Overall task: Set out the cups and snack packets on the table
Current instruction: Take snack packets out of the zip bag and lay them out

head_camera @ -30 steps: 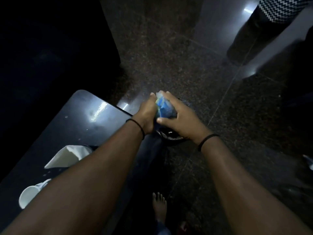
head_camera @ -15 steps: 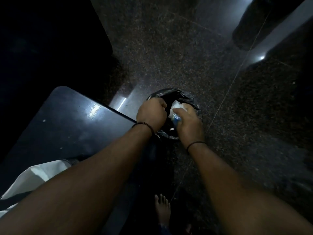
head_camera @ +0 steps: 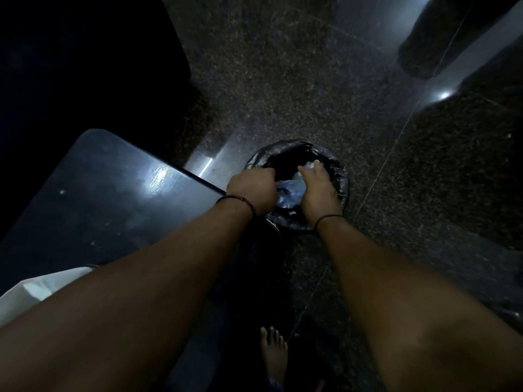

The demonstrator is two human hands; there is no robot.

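Note:
A crumpled blue and white snack packet [head_camera: 290, 193] sits in the mouth of a round bin lined with a black bag [head_camera: 338, 176] on the floor. My left hand [head_camera: 253, 190] is curled at the packet's left side and my right hand [head_camera: 318, 193] presses on its right side, fingers stretched toward the bin's far rim. Both hands are inside the bin's opening, touching the packet. The scene is very dark, and the bin's contents under the packet are hidden.
A dark glossy table [head_camera: 107, 199] stands at the left, its corner next to the bin. A white paper bag [head_camera: 31, 290] lies at its near edge under my left forearm. My bare foot [head_camera: 273, 355] is on the speckled stone floor [head_camera: 297, 89].
My hands went down from above the bin into its mouth with the packet. The camera tilted, so the white cup and the person at top right left the view.

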